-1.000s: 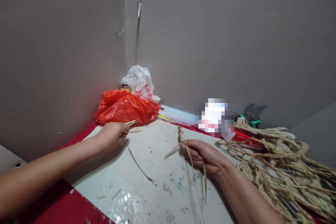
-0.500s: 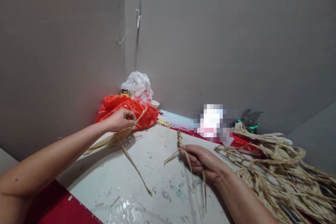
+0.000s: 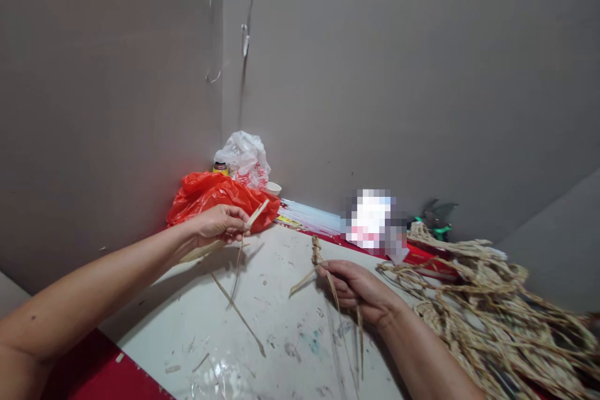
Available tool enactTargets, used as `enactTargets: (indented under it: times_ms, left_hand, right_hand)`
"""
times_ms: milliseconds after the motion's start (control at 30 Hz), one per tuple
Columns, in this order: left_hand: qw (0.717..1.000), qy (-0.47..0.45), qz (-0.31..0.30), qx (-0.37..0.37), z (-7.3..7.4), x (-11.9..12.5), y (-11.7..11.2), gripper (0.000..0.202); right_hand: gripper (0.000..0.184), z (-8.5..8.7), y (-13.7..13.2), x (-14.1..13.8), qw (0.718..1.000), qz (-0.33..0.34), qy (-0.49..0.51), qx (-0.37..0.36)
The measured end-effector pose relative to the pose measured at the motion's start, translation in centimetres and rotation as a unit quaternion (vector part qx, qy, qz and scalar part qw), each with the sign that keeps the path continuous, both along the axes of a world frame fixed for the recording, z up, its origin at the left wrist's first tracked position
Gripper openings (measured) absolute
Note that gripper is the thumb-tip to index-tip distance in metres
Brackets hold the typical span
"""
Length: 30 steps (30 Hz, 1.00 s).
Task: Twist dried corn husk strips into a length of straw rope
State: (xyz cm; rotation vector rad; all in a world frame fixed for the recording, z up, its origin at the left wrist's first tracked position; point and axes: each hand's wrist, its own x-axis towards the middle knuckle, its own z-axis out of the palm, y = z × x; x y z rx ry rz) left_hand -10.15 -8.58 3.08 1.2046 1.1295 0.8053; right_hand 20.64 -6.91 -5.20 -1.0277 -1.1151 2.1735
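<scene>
My left hand [image 3: 225,224] pinches a pale dried leaf strip [image 3: 257,214], whose flat end points up and to the right while a thin tail hangs below the fingers. Under that hand lie more dried leaf strips [image 3: 199,254] on the table, one long piece [image 3: 244,312] slanting toward me. In my right hand [image 3: 359,290], thumb and fingers close on a short braid of dried leaf [image 3: 315,251]. The braid's knotted end stands upward, and loose strands hang down past the palm; one strand [image 3: 302,281] sticks out to the left.
A red plastic bag [image 3: 215,197], a white plastic bag [image 3: 244,156] and a small white bowl [image 3: 273,188] sit in the back corner. Clear-wrapped sticks [image 3: 312,215] and a blurred-out bright object [image 3: 372,219] line the wall. Green-handled cutters [image 3: 438,225] and a heap of braided cord [image 3: 497,306] lie right.
My left hand has lifted a leaf strip away from the others and turned, its tail now dangling. My right hand still grips the braid in nearly the same place. The view tilted slightly.
</scene>
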Motion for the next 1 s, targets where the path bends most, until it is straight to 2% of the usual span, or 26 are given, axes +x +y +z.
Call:
enactTargets:
  times_ms: [167, 300, 367, 433, 533, 600, 667, 733, 1000]
  left_hand:
    - [0.999, 0.028, -0.018, -0.008, -0.8, 1.6, -0.5, 0.024]
    - [0.998, -0.011, -0.031, -0.058, -1.4, 2.9, -0.5, 0.031]
    - [0.995, -0.019, -0.055, -0.082, -1.9, 3.5, -0.4, 0.036]
    - [0.993, 0.013, -0.089, -0.077, -2.7, 4.2, -0.5, 0.035]
    - [0.978, 0.156, -0.136, 0.019, -3.8, 5.1, -0.5, 0.024]
    - [0.949, 0.265, -0.133, 0.111, -4.3, 5.8, -0.6, 0.018]
    - [0.917, 0.336, -0.119, 0.178, -4.6, 6.4, -0.6, 0.019]
    - [0.898, 0.368, -0.116, 0.211, -4.8, 7.0, -0.5, 0.022]
    - [0.872, 0.411, -0.120, 0.239, -6.2, 8.6, -0.4, 0.018]
  right_hand:
    - [0.022, -0.1, 0.0, 0.1, 1.000, -0.007, 0.010, -0.001]
    - [0.021, 0.0, 0.0, 0.1, 1.000, -0.006, 0.014, -0.005]
    - [0.021, 0.0, 0.0, 0.1, 1.000, -0.005, 0.013, -0.003]
    - [0.021, 0.1, 0.0, 0.0, 1.000, -0.007, 0.011, -0.002]
    - [0.021, 0.3, 0.0, 0.0, 1.000, -0.011, 0.012, -0.006]
    - [0.021, 0.4, -0.1, -0.1, 1.000, -0.011, 0.014, -0.008]
    - [0.020, 0.5, -0.1, -0.1, 1.000, -0.013, 0.012, -0.006]
    - [0.019, 0.5, -0.1, -0.2, 1.000, -0.018, 0.008, -0.003]
    - [0.019, 0.2, 0.2, 0.0, 1.000, -0.012, 0.014, 0.008]
